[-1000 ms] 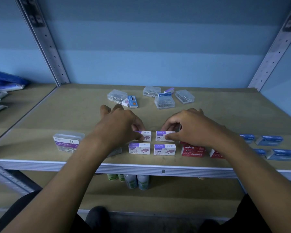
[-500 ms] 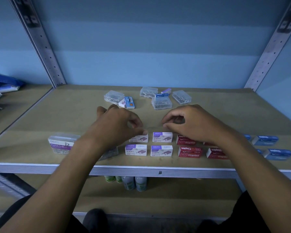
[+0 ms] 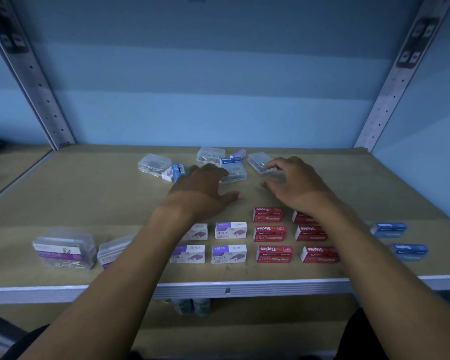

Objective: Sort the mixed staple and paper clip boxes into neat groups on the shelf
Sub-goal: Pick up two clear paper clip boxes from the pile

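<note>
Behind left forearm (image 3: 151, 245), purple staple boxes (image 3: 230, 230) partly hidden

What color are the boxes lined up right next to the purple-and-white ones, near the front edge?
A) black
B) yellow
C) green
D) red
D: the red staple boxes sit in rows just right of the purple-and-white staple boxes near the shelf's front edge.
</note>
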`<state>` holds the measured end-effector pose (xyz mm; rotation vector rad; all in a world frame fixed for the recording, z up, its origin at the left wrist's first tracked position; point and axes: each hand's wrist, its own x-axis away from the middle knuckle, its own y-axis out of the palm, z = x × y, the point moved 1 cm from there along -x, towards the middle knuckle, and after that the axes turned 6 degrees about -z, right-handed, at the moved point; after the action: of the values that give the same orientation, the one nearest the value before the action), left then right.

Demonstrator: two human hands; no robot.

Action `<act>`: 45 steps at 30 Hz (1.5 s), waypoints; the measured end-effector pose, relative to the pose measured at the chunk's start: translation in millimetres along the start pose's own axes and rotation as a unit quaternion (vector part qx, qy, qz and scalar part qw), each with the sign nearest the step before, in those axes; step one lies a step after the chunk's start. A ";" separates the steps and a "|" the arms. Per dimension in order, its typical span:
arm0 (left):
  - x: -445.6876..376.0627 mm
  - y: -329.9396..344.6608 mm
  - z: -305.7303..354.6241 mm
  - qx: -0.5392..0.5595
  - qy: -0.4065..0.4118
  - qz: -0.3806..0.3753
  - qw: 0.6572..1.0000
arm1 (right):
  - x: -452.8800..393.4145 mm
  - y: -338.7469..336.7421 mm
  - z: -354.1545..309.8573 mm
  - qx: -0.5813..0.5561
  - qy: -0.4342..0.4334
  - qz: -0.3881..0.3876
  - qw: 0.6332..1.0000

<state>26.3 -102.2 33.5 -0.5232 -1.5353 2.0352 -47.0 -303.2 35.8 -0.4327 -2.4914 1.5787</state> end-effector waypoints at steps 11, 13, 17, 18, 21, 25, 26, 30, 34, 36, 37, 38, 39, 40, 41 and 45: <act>-24.3 15.3 0.0 -0.023 -0.027 -0.036 0.999 | -30.0 9.0 2.3 0.033 0.053 -0.073 0.995; -24.3 14.7 1.2 -0.026 -0.024 -0.027 0.999 | -32.7 10.8 4.1 0.048 0.057 -0.084 0.994; -22.6 13.3 0.7 -0.031 -0.023 -0.023 0.999 | -36.1 10.7 10.6 0.039 0.068 -0.074 0.994; -21.6 12.6 0.6 -0.033 -0.023 -0.022 0.999 | -35.8 9.6 11.7 0.041 0.066 -0.068 0.995; -16.4 11.0 1.7 -0.040 -0.023 -0.014 0.999 | -30.2 5.5 12.7 0.042 0.063 -0.057 0.996; -8.0 8.1 3.0 -0.045 -0.025 -0.009 0.999 | -21.1 2.5 14.1 0.034 0.047 -0.041 0.998; -5.3 7.2 2.8 -0.045 -0.025 -0.008 0.999 | -19.2 2.2 14.8 0.025 0.044 -0.039 0.998; 9.1 4.4 3.1 -0.041 -0.012 0.014 0.999 | -8.5 -0.4 17.7 -0.004 0.037 -0.038 0.999; 19.3 3.0 3.4 -0.046 0.005 0.034 0.998 | 0.9 -3.2 18.2 0.001 0.030 -0.043 0.999; 20.6 3.6 3.1 -0.036 0.010 0.040 0.998 | 3.4 -4.1 17.7 -0.004 0.028 -0.038 0.999; 20.5 3.9 3.1 -0.030 0.011 0.043 0.999 | 3.7 -4.1 17.7 -0.009 0.027 -0.033 0.999; 19.9 4.4 3.3 -0.024 0.011 0.045 0.999 | 3.5 -4.0 17.6 -0.014 0.026 -0.029 0.999; 19.3 4.5 3.7 -0.022 0.010 0.046 0.999 | 3.2 -3.6 17.9 -0.018 0.027 -0.027 0.999; 18.4 4.9 3.4 -0.022 0.009 0.045 0.999 | 2.5 -3.3 18.3 -0.020 0.030 -0.026 0.999; 17.7 5.0 3.1 -0.023 0.008 0.045 0.999 | 2.1 -3.2 18.8 -0.021 0.032 -0.028 0.999; 16.4 7.3 -1.1 -0.019 0.002 0.051 0.999 | 1.0 -4.9 23.1 -0.036 0.036 -0.040 0.998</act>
<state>12.8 -92.7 26.4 -0.6324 -1.5775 2.0812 -55.3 -324.7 30.3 -0.3880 -2.4835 1.4230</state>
